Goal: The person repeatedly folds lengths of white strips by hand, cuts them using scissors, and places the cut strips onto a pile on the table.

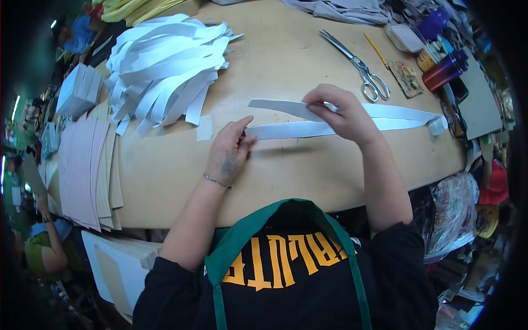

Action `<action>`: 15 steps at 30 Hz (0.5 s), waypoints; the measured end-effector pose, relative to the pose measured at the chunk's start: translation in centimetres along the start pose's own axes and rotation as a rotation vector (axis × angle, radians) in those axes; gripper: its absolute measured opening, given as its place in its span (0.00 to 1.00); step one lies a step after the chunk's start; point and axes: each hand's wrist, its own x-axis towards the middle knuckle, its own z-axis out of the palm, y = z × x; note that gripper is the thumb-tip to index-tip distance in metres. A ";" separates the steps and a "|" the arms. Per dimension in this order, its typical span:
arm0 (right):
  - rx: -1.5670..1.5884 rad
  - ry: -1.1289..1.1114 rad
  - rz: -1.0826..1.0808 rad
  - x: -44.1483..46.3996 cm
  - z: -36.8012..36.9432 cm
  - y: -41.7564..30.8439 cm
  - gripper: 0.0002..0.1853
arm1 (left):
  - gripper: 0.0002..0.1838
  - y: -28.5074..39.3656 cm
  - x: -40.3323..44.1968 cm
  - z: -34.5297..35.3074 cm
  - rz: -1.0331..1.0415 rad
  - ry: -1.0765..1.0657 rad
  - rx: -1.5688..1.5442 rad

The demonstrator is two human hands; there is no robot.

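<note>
A long white strip (pixel 291 130) runs across the table, and its left end is pinched between the thumb and fingers of my left hand (pixel 227 148). My right hand (pixel 342 114) grips a second white length (pixel 280 107) just above it, whose free end points left with a greyish face showing. Both lengths meet at the right by a small white roll (pixel 438 125); whether they are one piece I cannot tell. Something small and dark shows at my left fingertips. A short white piece (pixel 204 127) lies left of that hand.
A heap of white strips (pixel 165 69) covers the back left, with stacked pinkish sheets (pixel 82 170) nearer. Metal scissors (pixel 360 66), a yellow brush (pixel 376 49), a stained pad (pixel 406 78) and a purple-orange bottle (pixel 445 70) are at the back right. Another person's arm (pixel 50 242) shows far left.
</note>
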 end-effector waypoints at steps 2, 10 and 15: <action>0.039 -0.122 0.023 -1.1 -1.0 -0.9 0.04 | 0.17 -0.1 0.0 0.0 -0.077 -0.002 -0.082; -0.479 -0.023 0.028 -2.4 3.4 2.0 0.06 | 0.17 0.0 0.0 -1.1 -0.017 -0.104 -0.075; -0.415 0.031 -0.046 -2.2 5.3 2.3 0.05 | 0.16 0.0 0.0 -1.3 0.055 -0.106 -0.040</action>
